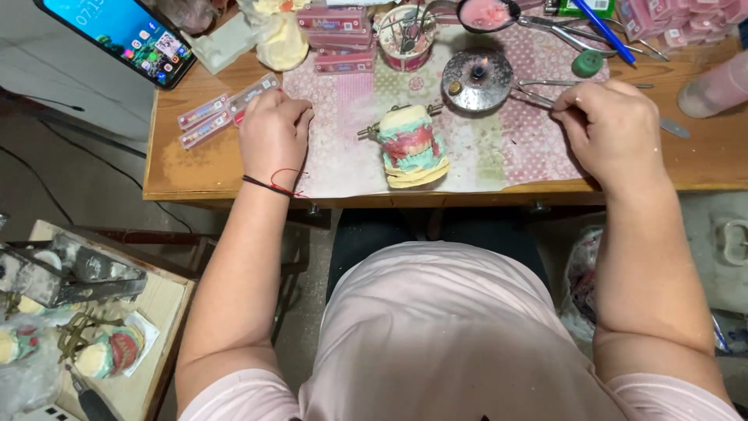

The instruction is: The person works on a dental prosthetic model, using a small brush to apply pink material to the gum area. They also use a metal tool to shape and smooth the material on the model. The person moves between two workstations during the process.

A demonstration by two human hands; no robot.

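The denture model (411, 148), a plaster cast with pink wax gums and pale teeth held in a small metal articulator, stands upright on the patterned mat (343, 148) at the front middle of the wooden workbench (187, 168), between the two hands and touched by neither. Standing there, it faces the person squarely and is within reach of both hands.

Head view: the left hand (273, 132) rests on the left edge of the mat, knuckles up and fingers curled under, its fingertips at the end of a narrow clear strip of pink artificial teeth (251, 93). The fingers seem pinched on that strip, though their undersides are hidden. A second, similar strip (202, 111) lies just beside it on the bare wood. A dark cord bracelet (269, 185) circles the wrist, and the forearm runs straight back toward the body.

The right hand (612, 129) lies palm down on the right side of the mat, closed around a thin metal hand instrument (538, 97) whose tip points left toward a small round metal burner (477, 78), probably kept close for warming the tool. Behind it stand a tin of tools (405, 35), stacked pink boxes (343, 39) and pliers (576, 35); a smartphone (117, 35) lies at the far left corner.
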